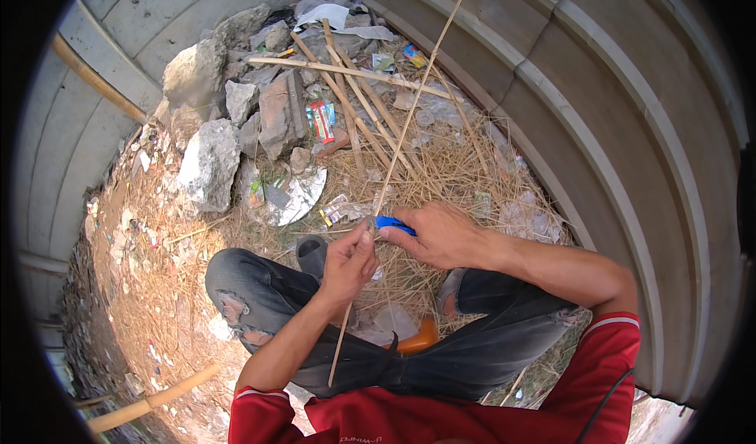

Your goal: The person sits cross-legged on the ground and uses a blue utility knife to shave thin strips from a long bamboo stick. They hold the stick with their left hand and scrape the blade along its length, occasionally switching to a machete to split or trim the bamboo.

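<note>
Looks like shaving a thin bamboo strip (398, 141): left hand (346, 264) has its fingers pinched shut on the strip just below the blue-handled knife (391, 223), which the right hand (441, 235) grips closed, so I'd keep the blade shallow and those left fingertips behind the edge.

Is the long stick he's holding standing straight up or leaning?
Leaning. The stick slants from the left hand up toward the wall; the right hand holds a blue tool against it.

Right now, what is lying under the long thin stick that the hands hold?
Under the stick lie dry straw, more sticks and litter. Lower down it crosses the person's dark trousers. The left hand hides a short part of it.
</note>
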Demonstrator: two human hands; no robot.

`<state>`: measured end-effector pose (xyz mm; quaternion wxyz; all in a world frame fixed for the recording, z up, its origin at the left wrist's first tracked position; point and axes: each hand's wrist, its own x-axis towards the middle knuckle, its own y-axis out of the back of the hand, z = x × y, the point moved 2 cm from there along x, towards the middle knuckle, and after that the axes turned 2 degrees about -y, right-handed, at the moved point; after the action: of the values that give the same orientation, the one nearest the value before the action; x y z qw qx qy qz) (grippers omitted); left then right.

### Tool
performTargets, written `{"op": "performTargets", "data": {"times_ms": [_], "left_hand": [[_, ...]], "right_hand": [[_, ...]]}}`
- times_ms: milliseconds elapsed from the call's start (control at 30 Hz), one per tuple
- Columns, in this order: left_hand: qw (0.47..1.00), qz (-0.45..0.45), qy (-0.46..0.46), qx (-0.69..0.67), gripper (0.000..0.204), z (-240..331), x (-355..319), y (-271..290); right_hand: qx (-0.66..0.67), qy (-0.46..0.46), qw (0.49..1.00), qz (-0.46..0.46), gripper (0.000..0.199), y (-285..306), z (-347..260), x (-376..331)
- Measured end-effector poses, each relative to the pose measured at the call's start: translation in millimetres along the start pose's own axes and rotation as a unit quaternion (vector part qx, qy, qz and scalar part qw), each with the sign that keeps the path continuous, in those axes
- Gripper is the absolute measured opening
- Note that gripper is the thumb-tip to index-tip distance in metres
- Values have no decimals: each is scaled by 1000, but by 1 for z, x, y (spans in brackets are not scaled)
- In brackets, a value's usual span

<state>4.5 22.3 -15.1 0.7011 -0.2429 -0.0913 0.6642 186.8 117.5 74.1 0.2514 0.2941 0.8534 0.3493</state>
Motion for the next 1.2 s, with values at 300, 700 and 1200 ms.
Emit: {"op": "performTargets", "data": {"times_ms": [300,700,1200], "left_hand": [[998,-23,42,-38,46,16,0,5],[997,-47,60,-33,48,23,-12,1],[991,-117,68,22,48,2,-11,-10]], "right_hand": [[-78,-10,985,153,50,16,45,31],[-67,9,989,130,45,25,19,14],[-140,-203,909,337,54,125,155,12]]}}
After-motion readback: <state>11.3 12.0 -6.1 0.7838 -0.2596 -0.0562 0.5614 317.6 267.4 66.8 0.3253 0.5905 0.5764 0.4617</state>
